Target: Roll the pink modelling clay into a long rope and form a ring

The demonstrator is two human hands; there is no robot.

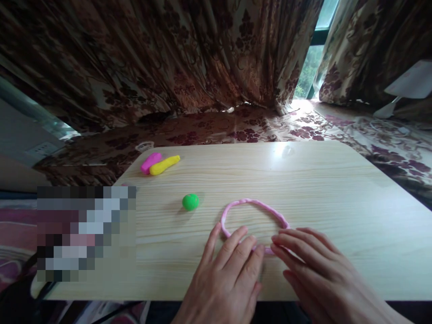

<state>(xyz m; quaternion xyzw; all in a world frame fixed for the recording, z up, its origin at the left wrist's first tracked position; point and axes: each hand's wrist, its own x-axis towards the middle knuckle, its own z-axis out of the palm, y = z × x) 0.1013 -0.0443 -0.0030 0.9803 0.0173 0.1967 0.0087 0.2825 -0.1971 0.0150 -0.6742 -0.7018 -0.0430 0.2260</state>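
A thin pink clay rope [251, 200] lies on the table as a loop, its near side partly hidden under my fingers. My left hand [229, 270] rests palm down over the near left part of the loop, fingers stretched and slightly spread. At the near right side, my right hand [317, 265] touches the rope with its fingertips; its fingers are stretched out and close together. To the left of the loop sits a green clay ball [191, 202]. Farther back, a yellow clay roll [164, 165] lies against a magenta clay piece [150, 163].
The pale wooden table [337, 193] has its near edge just below my hands. A blurred-out object [91, 229] is at the table's left side. Behind are patterned curtains [202, 58], and a white lamp [410, 81] stands at the far right on a floral cloth.
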